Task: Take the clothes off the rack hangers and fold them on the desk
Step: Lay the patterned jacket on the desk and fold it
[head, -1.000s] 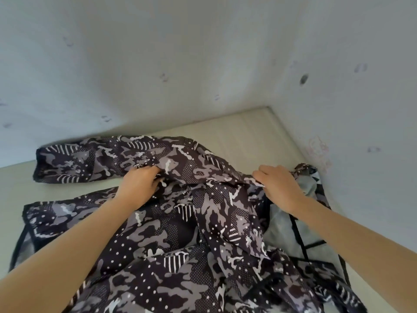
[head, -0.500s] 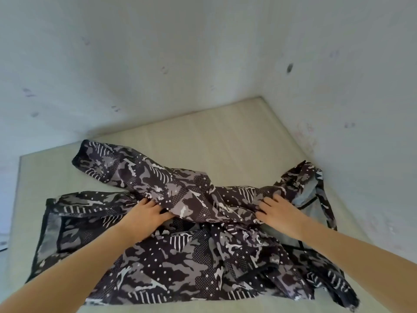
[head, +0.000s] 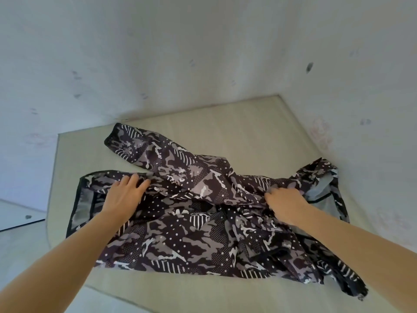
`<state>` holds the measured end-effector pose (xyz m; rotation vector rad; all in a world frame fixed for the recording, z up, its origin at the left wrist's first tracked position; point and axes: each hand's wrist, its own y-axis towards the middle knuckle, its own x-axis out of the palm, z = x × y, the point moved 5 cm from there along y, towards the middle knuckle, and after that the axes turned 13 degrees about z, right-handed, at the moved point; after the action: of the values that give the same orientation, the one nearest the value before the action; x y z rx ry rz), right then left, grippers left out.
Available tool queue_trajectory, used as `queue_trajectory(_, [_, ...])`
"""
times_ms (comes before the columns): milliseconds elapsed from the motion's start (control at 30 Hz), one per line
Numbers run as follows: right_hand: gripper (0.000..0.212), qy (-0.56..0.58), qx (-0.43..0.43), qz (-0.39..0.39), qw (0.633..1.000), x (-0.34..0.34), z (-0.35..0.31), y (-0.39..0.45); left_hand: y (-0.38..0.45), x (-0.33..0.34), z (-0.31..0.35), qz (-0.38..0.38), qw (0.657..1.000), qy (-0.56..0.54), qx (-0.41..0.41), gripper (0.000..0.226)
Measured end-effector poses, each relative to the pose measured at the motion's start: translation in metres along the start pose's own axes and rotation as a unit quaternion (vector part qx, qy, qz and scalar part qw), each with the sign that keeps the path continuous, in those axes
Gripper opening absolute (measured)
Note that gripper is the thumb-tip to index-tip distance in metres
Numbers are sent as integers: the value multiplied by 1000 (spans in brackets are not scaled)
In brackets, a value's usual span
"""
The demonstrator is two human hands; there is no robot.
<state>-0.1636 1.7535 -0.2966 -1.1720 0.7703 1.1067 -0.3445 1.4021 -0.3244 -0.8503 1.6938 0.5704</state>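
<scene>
Dark camouflage-print thin-fabric jacket (head: 180,233), long axis left–right across pale desk (head: 225,123); sleeve (head: 158,157) beyond flat, straight-fingered left hand (head: 126,195) — right hand (head: 285,202) bunching cloth.

The dark camouflage-print jacket (head: 203,218) sprawls over most of the pale wooden desk (head: 237,132). Bare desk lies behind the jacket, boxed in by white walls (head: 180,53) behind and right of it.
</scene>
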Motion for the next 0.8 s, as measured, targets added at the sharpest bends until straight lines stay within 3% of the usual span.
queue_trajectory(100, [33,72,8,118,990,-49,-32,16,3,-2,-12,79,997,0,15,65])
queue_trajectory(200, [43,134,-52,208,968,-85,-83,35,5,-5,-21,65,998,-17,5,53])
queue_trajectory(267, [38,146,-99,238,955,-95,-117,49,7,-3,-30,46,998,-20,-24,54])
queue_trajectory(333, [28,131,-166,248,946,-93,-148,61,7,-1,-41,31,999,2,-31,54])
queue_trajectory(400, [37,103,-211,227,945,-83,-174,75,4,1,-57,6,999,18,-27,44])
queue_trajectory(500, [47,66,-176,188,964,-72,-186,96,2,-5,-79,49,998,-12,-23,32])
queue_trajectory(567, [47,57,-147,185,970,-73,-184,106,-3,-7,-87,103,993,-50,-14,43])
queue_trajectory(667, [33,82,-145,230,959,-83,-180,102,-17,-12,-89,139,987,-75,21,78])
queue_trajectory(733, [26,99,-154,266,946,-82,-180,91,-31,0,-88,120,989,-68,49,96])
queue_trajectory(800, [30,128,-201,233,943,-69,-191,76,-48,20,-86,69,994,-54,64,98])
